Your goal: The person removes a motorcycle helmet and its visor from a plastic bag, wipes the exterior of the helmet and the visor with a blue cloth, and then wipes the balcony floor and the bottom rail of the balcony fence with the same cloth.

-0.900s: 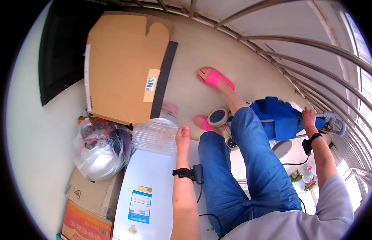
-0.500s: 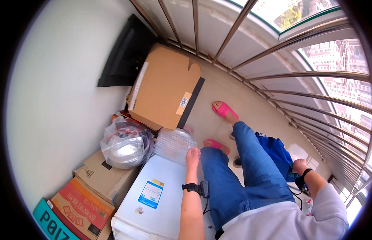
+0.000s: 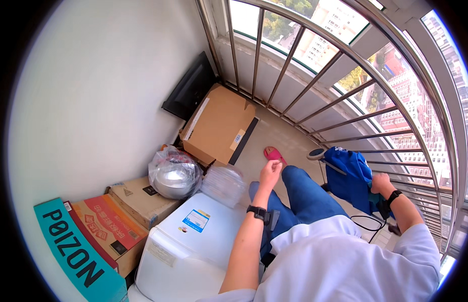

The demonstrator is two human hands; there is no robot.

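We see the left hand raised above the knee, its arm bent at the elbow, fingers curled into a loose fist with nothing in its grip. It hovers near the stack of clear plastic tubs. The right hand reaches out to the side, its grip closed on the blue cloth draped beside the railing.
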